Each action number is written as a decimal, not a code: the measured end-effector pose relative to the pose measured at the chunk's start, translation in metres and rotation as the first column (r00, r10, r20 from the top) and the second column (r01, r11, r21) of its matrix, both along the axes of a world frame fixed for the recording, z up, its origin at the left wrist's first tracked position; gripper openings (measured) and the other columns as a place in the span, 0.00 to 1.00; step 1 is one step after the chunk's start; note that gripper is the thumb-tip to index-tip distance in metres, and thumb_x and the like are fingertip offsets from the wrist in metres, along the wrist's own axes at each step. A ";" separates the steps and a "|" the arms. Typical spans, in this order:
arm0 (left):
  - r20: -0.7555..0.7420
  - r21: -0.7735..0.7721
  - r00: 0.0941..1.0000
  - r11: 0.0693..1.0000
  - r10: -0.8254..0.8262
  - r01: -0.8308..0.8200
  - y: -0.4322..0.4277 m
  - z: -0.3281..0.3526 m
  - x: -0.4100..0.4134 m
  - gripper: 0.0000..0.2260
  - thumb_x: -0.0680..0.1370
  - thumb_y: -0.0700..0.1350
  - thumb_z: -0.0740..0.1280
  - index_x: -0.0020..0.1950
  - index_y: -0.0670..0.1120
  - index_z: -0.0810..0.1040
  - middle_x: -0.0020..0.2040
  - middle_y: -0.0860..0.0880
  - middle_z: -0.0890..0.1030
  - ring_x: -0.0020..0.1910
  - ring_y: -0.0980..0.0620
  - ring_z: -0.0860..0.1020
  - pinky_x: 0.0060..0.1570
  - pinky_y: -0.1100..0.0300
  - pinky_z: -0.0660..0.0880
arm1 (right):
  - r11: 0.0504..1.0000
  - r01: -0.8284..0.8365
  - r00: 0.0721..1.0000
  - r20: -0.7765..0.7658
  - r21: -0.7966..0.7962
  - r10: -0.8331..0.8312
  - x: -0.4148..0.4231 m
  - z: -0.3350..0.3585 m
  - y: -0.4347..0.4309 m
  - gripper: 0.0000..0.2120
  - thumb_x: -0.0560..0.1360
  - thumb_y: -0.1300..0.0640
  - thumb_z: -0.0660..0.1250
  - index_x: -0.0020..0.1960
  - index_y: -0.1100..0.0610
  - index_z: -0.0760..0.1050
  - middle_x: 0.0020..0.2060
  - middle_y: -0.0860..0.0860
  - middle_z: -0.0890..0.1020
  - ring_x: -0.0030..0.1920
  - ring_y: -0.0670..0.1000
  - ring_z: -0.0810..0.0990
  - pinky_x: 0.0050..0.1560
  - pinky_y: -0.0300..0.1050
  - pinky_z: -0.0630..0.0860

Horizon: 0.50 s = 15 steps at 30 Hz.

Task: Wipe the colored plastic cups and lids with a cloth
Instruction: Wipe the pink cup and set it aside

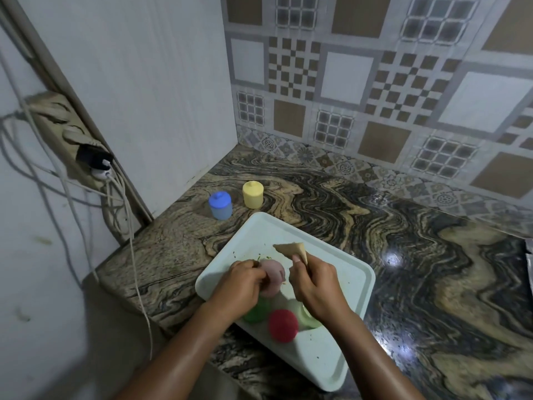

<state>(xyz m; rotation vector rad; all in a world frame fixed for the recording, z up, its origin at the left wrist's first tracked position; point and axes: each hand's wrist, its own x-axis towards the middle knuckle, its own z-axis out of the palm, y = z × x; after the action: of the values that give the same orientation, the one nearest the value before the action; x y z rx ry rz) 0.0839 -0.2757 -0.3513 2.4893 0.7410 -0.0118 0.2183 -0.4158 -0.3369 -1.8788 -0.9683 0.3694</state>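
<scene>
My left hand [240, 287] grips a pink cup [273, 277] over a pale tray [340, 287]. My right hand [314, 281] pinches a tan cloth [292, 249] just right of the pink cup, its corner sticking up and away. Below my hands on the tray stand a green cup [256, 311], partly hidden by my left wrist, a red lidded cup [283, 326] and a pale green cup [307, 319] partly under my right wrist. A blue lidded cup [220, 205] and a yellow lidded cup [253, 194] stand on the counter beyond the tray.
The marbled stone counter [403, 255] runs to the right and back to a tiled wall. A white panel closes the left side. A power strip [72, 140] with plugs and hanging cables is on the far left wall. Small green crumbs dot the tray.
</scene>
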 end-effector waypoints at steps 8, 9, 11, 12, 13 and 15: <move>0.346 -0.308 0.905 0.941 0.248 -0.140 0.020 0.068 0.006 0.06 0.79 0.42 0.72 0.50 0.53 0.84 0.53 0.61 0.84 0.48 0.65 0.81 0.48 0.67 0.76 | 0.983 -0.130 0.991 0.049 0.130 0.124 -0.002 0.035 0.002 0.13 0.83 0.58 0.62 0.46 0.41 0.73 0.27 0.50 0.71 0.27 0.45 0.67 0.31 0.40 0.65; 0.387 -0.375 0.869 0.914 0.309 -0.158 0.020 0.076 0.007 0.07 0.79 0.42 0.72 0.51 0.54 0.84 0.52 0.61 0.84 0.47 0.63 0.83 0.46 0.61 0.80 | 0.980 -0.132 0.991 0.003 0.149 0.133 -0.005 0.039 0.003 0.14 0.83 0.57 0.61 0.44 0.39 0.74 0.27 0.51 0.73 0.27 0.51 0.71 0.30 0.46 0.69; 0.451 -0.460 0.803 0.872 0.391 -0.166 0.017 0.087 0.009 0.11 0.78 0.43 0.73 0.58 0.53 0.82 0.55 0.61 0.83 0.55 0.62 0.82 0.52 0.52 0.83 | 0.965 -0.115 0.985 -0.097 0.237 0.141 -0.010 0.048 0.005 0.14 0.84 0.57 0.60 0.41 0.48 0.76 0.26 0.53 0.78 0.26 0.53 0.76 0.30 0.48 0.74; 0.478 -0.477 0.782 0.866 0.400 -0.152 0.015 0.091 0.008 0.15 0.76 0.45 0.74 0.62 0.53 0.80 0.57 0.61 0.82 0.59 0.62 0.80 0.57 0.51 0.82 | 0.954 -0.093 0.979 -0.147 0.284 0.140 -0.010 0.051 0.006 0.15 0.84 0.59 0.60 0.40 0.57 0.76 0.27 0.56 0.79 0.26 0.51 0.77 0.31 0.44 0.74; 0.501 -0.485 0.772 0.865 0.391 -0.123 0.013 0.094 0.007 0.20 0.74 0.47 0.76 0.65 0.54 0.79 0.59 0.62 0.81 0.61 0.64 0.79 0.59 0.53 0.81 | 0.940 -0.072 0.969 -0.200 0.334 0.145 -0.010 0.057 0.008 0.17 0.85 0.60 0.59 0.40 0.65 0.75 0.27 0.60 0.79 0.27 0.50 0.77 0.32 0.40 0.74; 0.529 -0.501 0.773 0.864 0.350 -0.048 0.011 0.097 0.002 0.33 0.66 0.49 0.80 0.70 0.60 0.74 0.61 0.63 0.79 0.58 0.63 0.80 0.53 0.56 0.83 | 0.914 -0.019 0.942 -0.299 0.406 0.153 -0.007 0.067 0.010 0.19 0.85 0.58 0.59 0.42 0.70 0.74 0.28 0.63 0.78 0.29 0.48 0.76 0.31 0.39 0.72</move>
<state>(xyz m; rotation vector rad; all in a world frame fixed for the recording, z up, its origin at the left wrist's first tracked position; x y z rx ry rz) 0.0862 -0.2650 -0.2538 1.7720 0.6257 0.6014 0.2111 -0.4058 -0.2695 -1.3548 -0.8290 0.4795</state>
